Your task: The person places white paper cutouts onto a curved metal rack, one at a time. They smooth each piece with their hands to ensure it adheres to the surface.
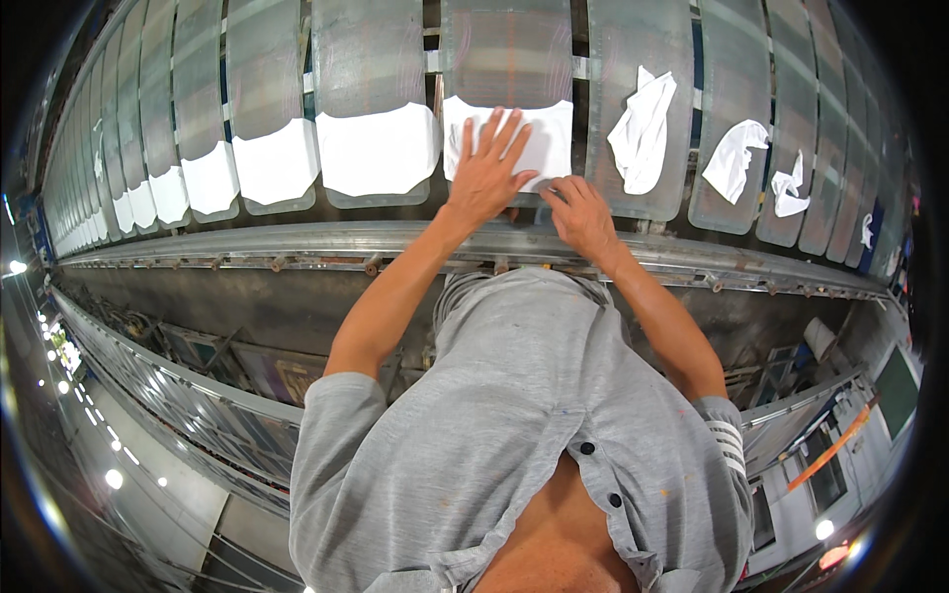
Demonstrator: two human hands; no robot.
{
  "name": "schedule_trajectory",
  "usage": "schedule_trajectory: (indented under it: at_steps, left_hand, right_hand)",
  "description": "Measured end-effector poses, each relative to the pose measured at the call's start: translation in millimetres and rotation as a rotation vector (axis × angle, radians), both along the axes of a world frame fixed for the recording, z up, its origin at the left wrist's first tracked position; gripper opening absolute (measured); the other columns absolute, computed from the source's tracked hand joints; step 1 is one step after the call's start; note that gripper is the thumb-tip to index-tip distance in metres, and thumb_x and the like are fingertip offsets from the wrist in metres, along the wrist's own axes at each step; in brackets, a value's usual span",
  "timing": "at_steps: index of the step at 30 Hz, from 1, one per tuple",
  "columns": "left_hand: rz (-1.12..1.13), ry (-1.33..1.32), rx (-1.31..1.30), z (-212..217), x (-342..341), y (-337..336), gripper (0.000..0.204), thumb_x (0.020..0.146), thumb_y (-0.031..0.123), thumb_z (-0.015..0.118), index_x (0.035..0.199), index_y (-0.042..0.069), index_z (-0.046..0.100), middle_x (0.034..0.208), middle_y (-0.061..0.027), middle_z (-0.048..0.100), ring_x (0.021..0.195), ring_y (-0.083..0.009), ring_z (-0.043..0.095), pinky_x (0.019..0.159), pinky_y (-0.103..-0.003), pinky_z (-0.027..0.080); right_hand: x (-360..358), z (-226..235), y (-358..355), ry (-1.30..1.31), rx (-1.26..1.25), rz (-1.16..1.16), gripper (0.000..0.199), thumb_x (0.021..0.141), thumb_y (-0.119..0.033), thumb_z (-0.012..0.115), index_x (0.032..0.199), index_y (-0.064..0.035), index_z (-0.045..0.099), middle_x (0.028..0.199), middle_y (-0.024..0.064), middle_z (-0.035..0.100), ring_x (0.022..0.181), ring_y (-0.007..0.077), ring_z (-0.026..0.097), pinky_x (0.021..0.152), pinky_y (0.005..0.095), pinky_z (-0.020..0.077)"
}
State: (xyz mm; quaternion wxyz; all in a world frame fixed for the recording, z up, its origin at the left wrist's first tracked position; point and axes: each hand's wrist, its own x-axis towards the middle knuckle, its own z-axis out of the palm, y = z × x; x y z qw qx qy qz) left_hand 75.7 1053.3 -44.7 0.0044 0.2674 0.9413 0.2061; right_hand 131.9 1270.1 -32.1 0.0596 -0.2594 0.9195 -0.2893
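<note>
Straight ahead, a white cloth piece [549, 138] lies over the near end of a grey flat board [507, 59]. My left hand [484, 168] rests flat on it with the fingers spread. At the cloth's near right corner is my right hand [585, 219], its thumb and forefinger brought together by the edge. Whether cloth is caught between those fingertips is hard to see. On the board just to the right, a crumpled white cloth [643, 133] lies in a long bunch.
Leftward, several more boards carry flat white cloth pieces [378, 150]. Further right, boards hold bunched white cloths [734, 161]. A metal rail [326, 240] runs along the boards' near ends, between them and my body. Another long row of boards [198, 400] stands behind me.
</note>
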Motion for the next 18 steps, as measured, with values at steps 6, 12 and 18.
schedule_trajectory:
  at_steps: [6, 12, 18]
  left_hand:
    - [-0.019, -0.074, -0.161, -19.1, -6.4, 28.9, 0.081, 0.094, 0.062, 0.052, 0.155, 0.01, 0.039, 0.165, -0.0096, 0.027, 0.154, -0.0307, 0.02, 0.12, -0.065, 0.014]
    - [-0.024, -0.097, -0.15, -15.7, 5.3, 68.1, 0.093, 0.092, 0.066, 0.05, 0.155, -0.001, 0.034, 0.166, -0.0156, 0.023, 0.155, -0.0311, 0.016, 0.121, -0.064, 0.012]
    - [0.055, -0.063, -0.032, -25.1, 14.8, 65.4, 0.101, 0.088, 0.068, 0.055, 0.155, -0.003, 0.032, 0.166, -0.0183, 0.023, 0.155, -0.0317, 0.017, 0.121, -0.065, 0.01]
  right_hand:
    - [24.7, 12.7, 3.5, -0.006, -0.079, -0.151, 0.035, 0.075, 0.003, 0.067, 0.109, 0.0025, 0.066, 0.119, 0.0149, 0.062, 0.119, 0.0353, 0.058, 0.098, 0.0459, 0.0493]
    - [32.3, 14.8, 17.2, 0.138, -0.188, -0.405, 0.025, 0.08, 0.006, 0.064, 0.104, 0.0024, 0.068, 0.109, 0.0174, 0.067, 0.109, 0.0388, 0.063, 0.094, 0.0456, 0.0512]
    - [36.7, 26.1, 40.3, 0.155, -0.189, -0.553, 0.02, 0.084, 0.005, 0.062, 0.103, 0.0011, 0.068, 0.102, 0.0163, 0.069, 0.1, 0.0371, 0.064, 0.087, 0.0433, 0.0511]
